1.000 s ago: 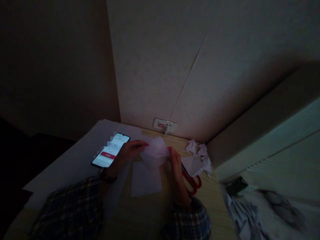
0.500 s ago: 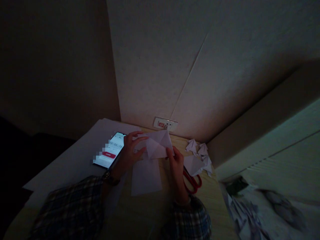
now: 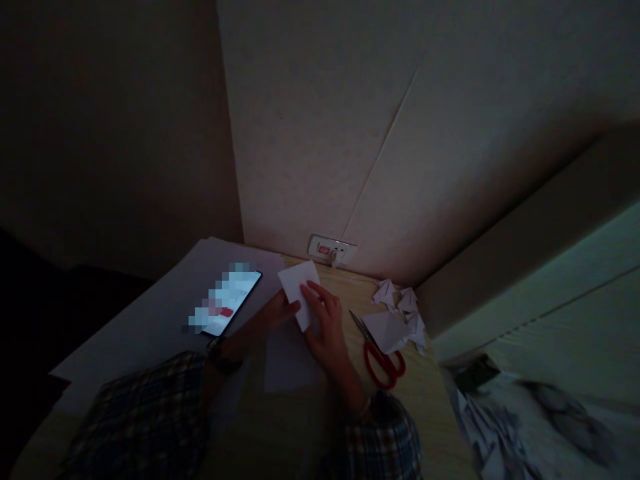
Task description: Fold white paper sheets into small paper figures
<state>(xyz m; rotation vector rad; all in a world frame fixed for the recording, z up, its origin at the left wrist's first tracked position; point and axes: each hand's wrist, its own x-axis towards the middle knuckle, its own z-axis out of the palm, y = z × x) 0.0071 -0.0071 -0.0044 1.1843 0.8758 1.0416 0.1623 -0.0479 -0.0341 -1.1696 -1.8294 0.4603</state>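
Observation:
A small folded white paper (image 3: 299, 285) lies on the wooden table (image 3: 285, 427) near the wall. My right hand (image 3: 325, 323) rests flat on it with fingers stretched out, pressing it down. At the paper's left edge my left hand (image 3: 274, 313) pinches it between thumb and fingers. A larger white sheet (image 3: 287, 363) lies under both hands. Both forearms wear plaid sleeves.
A lit phone (image 3: 225, 303) lies to the left on big white sheets (image 3: 150, 327). Red-handled scissors (image 3: 380, 353) and several folded paper pieces (image 3: 400, 313) sit to the right. A wall socket (image 3: 330, 251) is behind. Paper scraps (image 3: 500, 427) lie off the table at the lower right.
The paper was held up and folded in both hands; now it lies smaller on the table, with my right hand moved over it and pressing down.

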